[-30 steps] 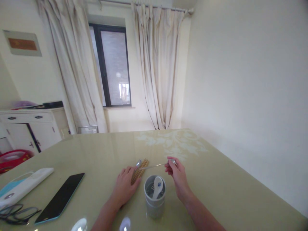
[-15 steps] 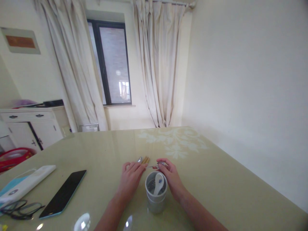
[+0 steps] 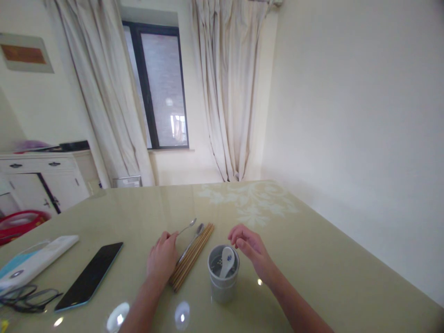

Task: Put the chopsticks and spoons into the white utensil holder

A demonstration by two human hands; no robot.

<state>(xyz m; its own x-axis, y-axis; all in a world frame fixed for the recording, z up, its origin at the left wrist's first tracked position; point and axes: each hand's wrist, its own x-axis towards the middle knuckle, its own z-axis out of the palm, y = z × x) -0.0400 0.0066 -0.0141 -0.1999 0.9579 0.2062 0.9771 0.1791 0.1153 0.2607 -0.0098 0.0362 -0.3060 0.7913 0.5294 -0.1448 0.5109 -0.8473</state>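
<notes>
My left hand [image 3: 162, 256] is closed on a metal spoon [image 3: 188, 226], whose bowl points away from me. Just right of that hand, a second metal spoon [image 3: 190, 243] lies alongside a bundle of wooden chopsticks [image 3: 194, 260] on the table. A grey cylindrical utensil holder [image 3: 223, 287] stands between my hands, with a white ceramic spoon [image 3: 227, 262] leaning inside it. My right hand [image 3: 250, 245] hovers by the holder's far right rim, loosely bent, thumb apart from the fingers and nothing visible in it.
On the left of the glossy table [image 3: 312, 277] lie a dark phone [image 3: 90, 275], a white oblong case [image 3: 41, 259] and glasses [image 3: 29, 298]. A red chair-like object [image 3: 22, 224] is past the left edge. The wall [image 3: 347, 138] runs along the right side.
My left hand has moved left and nearer with the metal spoon, uncovering the chopsticks and second spoon. My right hand has let go of the spoon and lifted slightly away.
</notes>
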